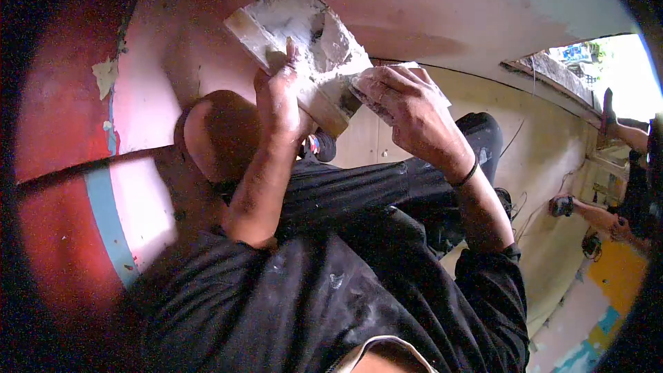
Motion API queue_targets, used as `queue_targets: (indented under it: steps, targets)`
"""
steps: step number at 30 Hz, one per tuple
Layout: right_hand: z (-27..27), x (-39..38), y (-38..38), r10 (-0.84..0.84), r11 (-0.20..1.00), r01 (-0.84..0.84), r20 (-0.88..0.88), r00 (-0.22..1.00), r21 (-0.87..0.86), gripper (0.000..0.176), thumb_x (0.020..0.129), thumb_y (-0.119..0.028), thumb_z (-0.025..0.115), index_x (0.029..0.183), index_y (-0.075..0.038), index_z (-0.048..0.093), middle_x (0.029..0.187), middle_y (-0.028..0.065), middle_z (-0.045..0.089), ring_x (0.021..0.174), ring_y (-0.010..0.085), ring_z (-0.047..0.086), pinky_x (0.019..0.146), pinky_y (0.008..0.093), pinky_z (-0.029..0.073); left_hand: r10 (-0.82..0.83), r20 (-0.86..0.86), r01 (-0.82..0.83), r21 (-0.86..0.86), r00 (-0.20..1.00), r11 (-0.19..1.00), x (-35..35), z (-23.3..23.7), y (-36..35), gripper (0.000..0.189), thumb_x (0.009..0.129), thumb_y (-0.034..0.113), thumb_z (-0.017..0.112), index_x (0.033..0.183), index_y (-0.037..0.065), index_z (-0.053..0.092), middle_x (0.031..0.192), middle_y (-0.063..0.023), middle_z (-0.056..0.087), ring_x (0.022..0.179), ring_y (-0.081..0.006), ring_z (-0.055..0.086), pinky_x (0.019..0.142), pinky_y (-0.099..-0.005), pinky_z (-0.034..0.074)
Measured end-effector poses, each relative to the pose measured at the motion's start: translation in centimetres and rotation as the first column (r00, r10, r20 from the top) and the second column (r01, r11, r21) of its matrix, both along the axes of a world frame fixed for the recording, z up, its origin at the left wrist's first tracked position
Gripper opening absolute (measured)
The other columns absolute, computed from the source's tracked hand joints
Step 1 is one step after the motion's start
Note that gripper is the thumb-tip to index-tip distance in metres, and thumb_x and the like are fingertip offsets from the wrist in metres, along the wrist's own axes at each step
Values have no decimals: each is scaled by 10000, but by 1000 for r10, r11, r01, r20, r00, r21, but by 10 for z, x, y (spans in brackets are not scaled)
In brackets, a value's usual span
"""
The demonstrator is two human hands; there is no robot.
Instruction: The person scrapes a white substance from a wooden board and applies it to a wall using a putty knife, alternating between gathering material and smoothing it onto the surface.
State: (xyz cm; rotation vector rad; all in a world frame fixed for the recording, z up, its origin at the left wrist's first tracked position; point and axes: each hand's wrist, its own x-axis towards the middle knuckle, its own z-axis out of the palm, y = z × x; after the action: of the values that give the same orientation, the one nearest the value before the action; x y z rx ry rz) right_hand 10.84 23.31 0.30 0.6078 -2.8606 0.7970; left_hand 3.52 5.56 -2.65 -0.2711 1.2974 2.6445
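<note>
My left hand (278, 97) grips a square, putty-smeared board (259, 24), its thumb lying over the top face. White wet putty (338, 45) is heaped along the board's right side. My right hand (411, 107) is closed around a flat scraper (418, 66), mostly hidden by the fingers; its pale edge shows beyond them. The scraper hand meets the board at its lower right, close to the putty. White residue coats the fingers of both hands. The board is tilted above my bent knees.
A red and pink wall (62, 117) with a blue stripe (110, 224) rises on the left. At the right, a bright window opening (621, 69) has a rough sill. Another person's leg (597, 215) and foot are near it, with cables (528, 211) nearby.
</note>
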Motion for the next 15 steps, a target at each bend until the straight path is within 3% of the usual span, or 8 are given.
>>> queue_targets:
  steps: [4, 6, 8, 10, 12, 13, 14, 15]
  targets:
    - [-5, 6, 2, 74, 997, -75, 196, 978, -6, 413, 668, 1, 538, 1068, -78, 608, 1075, 84, 569, 1069, 259, 510, 944, 357, 364, 37, 15, -37, 26, 999, 999, 0, 0, 0, 260, 855, 157, 579, 1038, -25, 548, 932, -80, 575, 837, -170, 572, 692, -357, 498]
    - [-7, 13, 7, 53, 999, -52, 162, 985, -10, 435, 647, 34, 518, 1062, -59, 609, 1065, 112, 580, 1053, 290, 522, 927, 364, 390, 39, 70, -35, -59, 997, 998, -6, 0, -1, 205, 860, 167, 574, 941, -22, 582, 876, -73, 575, 789, -162, 573, 663, -338, 504]
    - [-1, 12, 23, 139, 915, -18, 271, 953, -403, 403, 673, 53, 514, 1053, -40, 611, 1033, 148, 594, 1013, 324, 548, 889, 379, 430, 50, 80, -40, -124, 996, 992, -6, 0, 2, 171, 861, 152, 564, 903, -11, 595, 846, -72, 572, 743, -160, 569, 642, -321, 502]
    - [1, 9, 50, 161, 886, -49, 207, 965, -461, 284, 793, 52, 516, 1065, 9, 590, 1047, 142, 611, 978, 259, 588, 867, 343, 459, 89, 41, -87, -57, 995, 995, -8, -11, 1, 160, 849, 138, 562, 896, -10, 601, 827, -61, 569, 732, -153, 560, 638, -318, 493]
    - [11, 22, 68, 287, 311, 367, 454, 844, -877, 327, 790, 60, 543, 1116, 39, 547, 1070, 123, 606, 1013, 206, 568, 896, 319, 447, 43, -73, -57, -202, 996, 978, -9, -21, -10, 222, 822, 166, 577, 977, 6, 578, 877, -43, 563, 781, -150, 545, 701, -332, 477]
    - [21, 25, 75, 199, 318, 443, 516, 833, -838, 418, 756, 61, 573, 1167, 50, 498, 1091, 112, 591, 1047, 186, 545, 922, 315, 435, 94, -112, -122, -272, 989, 955, -8, -32, -13, 231, 822, 188, 583, 983, 24, 580, 889, -42, 560, 786, -156, 542, 717, -334, 465]
    - [6, 26, 89, 132, 246, 377, 416, 900, -893, 470, 724, 55, 586, 1184, 45, 486, 1112, 109, 580, 1039, 200, 548, 895, 312, 449, 91, 84, -79, -140, 992, 987, 0, -5, -6, 234, 828, 193, 582, 1000, 34, 579, 907, -34, 558, 821, -160, 537, 753, -323, 451]
    - [-8, 29, 100, 141, 110, 336, 349, 926, -935, 484, 718, 45, 590, 1190, 44, 484, 1121, 111, 575, 1025, 206, 554, 871, 308, 459, 121, 139, -106, -113, 983, 988, -16, -54, -32, 247, 839, 198, 573, 1030, 42, 579, 951, -24, 556, 885, -163, 528, 807, -317, 434]
